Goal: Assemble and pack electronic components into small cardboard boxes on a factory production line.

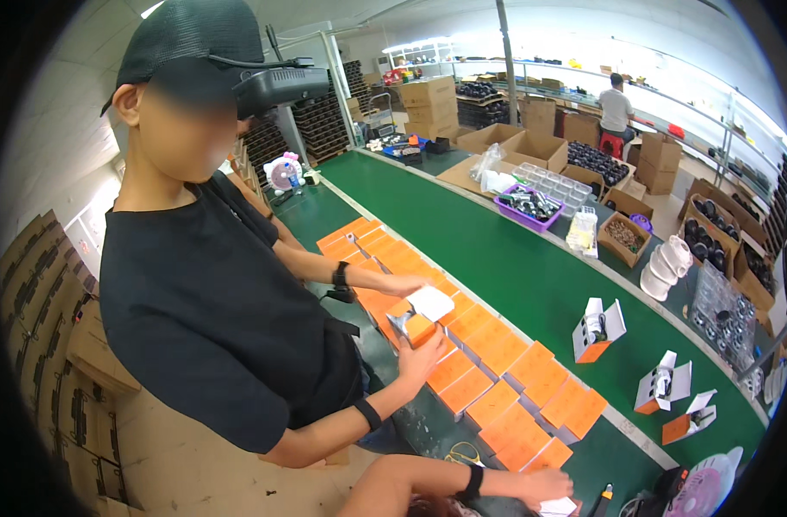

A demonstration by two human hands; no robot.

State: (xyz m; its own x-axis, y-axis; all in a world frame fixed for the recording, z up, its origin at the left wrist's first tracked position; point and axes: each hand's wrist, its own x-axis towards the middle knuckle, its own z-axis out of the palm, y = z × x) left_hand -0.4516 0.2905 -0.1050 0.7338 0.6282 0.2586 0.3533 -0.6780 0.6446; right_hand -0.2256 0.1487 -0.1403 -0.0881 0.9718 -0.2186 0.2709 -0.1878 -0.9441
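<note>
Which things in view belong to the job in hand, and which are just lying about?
In use:
- rows of flat orange cardboard boxes
- orange box with open white flap, in a co-worker's hands
- small white item under the wearer's hand
- opened orange-and-white boxes on the green belt

Lying about:
- yellow-handled scissors
- purple plastic tray
- stacked brown cartons

Across the long green conveyor belt sits a purple plastic basket of dark parts, with a stack of white cups lying nearby. Brown cardboard cartons are piled behind, beside a small pink-and-white desk fan.
</note>
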